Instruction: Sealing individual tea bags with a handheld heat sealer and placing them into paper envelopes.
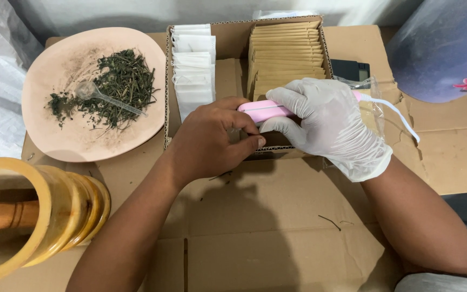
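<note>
Nearest on the left stands a wooden mortar (pixel 33 216) of stacked pale rings with a brown pestle (pixel 1 215) lying inside it; neither hand is close to it. Flattened cardboard (pixel 277 238) covers the work surface, with a few stray bits of dried herb on it.

Beyond that, both hands meet at the near edge of a shallow cardboard box (pixel 221 70). On the left, the bare left hand (pixel 212 140) has its fingers curled together and pinching something small under the tool; what it pinches is hidden by the fingers, so I cannot tell what it is. On the right, the white-gloved right hand (pixel 328 121) is closed around a pink handheld sealer (pixel 266 111) and presses down on it, a white cord (pixel 401 116) trailing off to the right.

Inside the box, a row of white filter bags (pixel 193 65) stands on the left and a larger row of tan paper sachets (pixel 287 51) on the right, so a good many pieces already look sorted, though I cannot tell whether they are filled or sealed.

Farther left, a pale pink plate (pixel 49 140) holds a loose heap of dried green herb (pixel 117 86) with a clear plastic spoon (pixel 98 94) lying in it, which suggests herb is still left to portion. A small black scale (pixel 351 69) sits far right of the box.
</note>
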